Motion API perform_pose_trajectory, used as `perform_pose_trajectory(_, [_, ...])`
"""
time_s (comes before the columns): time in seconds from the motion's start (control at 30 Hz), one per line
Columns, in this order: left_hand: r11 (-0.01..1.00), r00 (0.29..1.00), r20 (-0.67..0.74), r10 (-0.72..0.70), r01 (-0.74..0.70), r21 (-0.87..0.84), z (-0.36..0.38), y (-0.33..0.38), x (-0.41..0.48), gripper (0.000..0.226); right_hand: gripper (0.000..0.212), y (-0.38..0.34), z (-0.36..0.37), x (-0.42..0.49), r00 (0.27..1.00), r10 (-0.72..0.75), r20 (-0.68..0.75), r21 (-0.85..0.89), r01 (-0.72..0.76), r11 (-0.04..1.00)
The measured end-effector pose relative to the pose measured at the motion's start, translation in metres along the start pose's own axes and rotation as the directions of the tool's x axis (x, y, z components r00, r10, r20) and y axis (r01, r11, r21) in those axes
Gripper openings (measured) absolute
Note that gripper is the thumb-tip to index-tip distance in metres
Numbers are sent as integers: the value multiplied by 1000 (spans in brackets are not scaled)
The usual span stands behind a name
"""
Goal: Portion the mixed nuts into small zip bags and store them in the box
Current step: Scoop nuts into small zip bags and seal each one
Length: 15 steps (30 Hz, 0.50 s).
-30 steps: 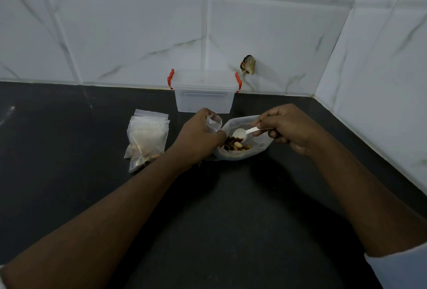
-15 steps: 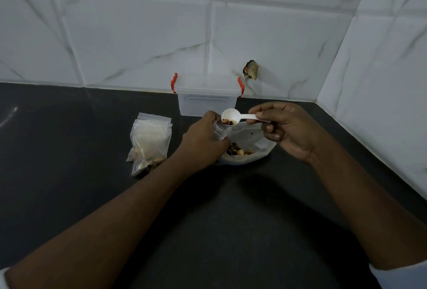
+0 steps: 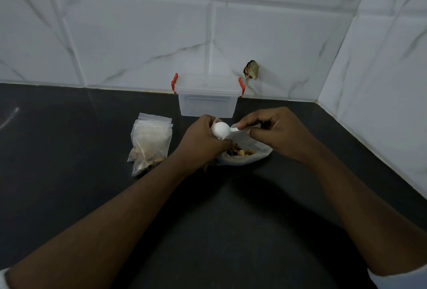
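Observation:
My right hand (image 3: 275,133) pinches the handle of a white plastic spoon (image 3: 221,129), whose bowl is turned over against my left hand (image 3: 202,142). That hand is closed around a small zip bag, almost fully hidden under its fingers. Below both hands lies a large clear bag of mixed nuts (image 3: 242,153), open, with nuts showing inside. A stack of small zip bags (image 3: 151,144), some holding nuts, lies to the left. The clear box (image 3: 208,98) with red clips stands shut against the wall.
All of this rests on a dark countertop (image 3: 69,150) in a corner of white marbled tile walls. A small dark lump (image 3: 251,70) sticks to the back wall, right of the box.
The spoon rose from the nut bag carrying nuts, moved left to my left hand, and is now tipped over there. The camera view shifted slightly.

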<state>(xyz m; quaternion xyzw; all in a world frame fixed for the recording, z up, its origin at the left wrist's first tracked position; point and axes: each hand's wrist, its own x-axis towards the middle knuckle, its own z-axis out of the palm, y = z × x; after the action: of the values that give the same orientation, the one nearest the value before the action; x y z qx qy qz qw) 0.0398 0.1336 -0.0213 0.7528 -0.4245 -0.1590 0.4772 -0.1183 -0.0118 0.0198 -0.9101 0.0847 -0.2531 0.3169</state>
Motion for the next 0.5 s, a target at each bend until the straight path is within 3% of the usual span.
perform_pose_trajectory(0.23, [995,997,57,45,-50,88,-1,0,0,46,29,-3,3,0,998,-52,-38,-48,50,998])
perform_pose_trajectory(0.37, [998,999,19,40,-41,50,-3,0,1,44,28,-4,4,0,992,-96,-79,-67,91,994])
perform_pose_trajectory(0.5, [1000,1000,28,-4,4,-10,-3,-2,4,40,30,0,-17,0,989,-44,-143,-76,33,997])
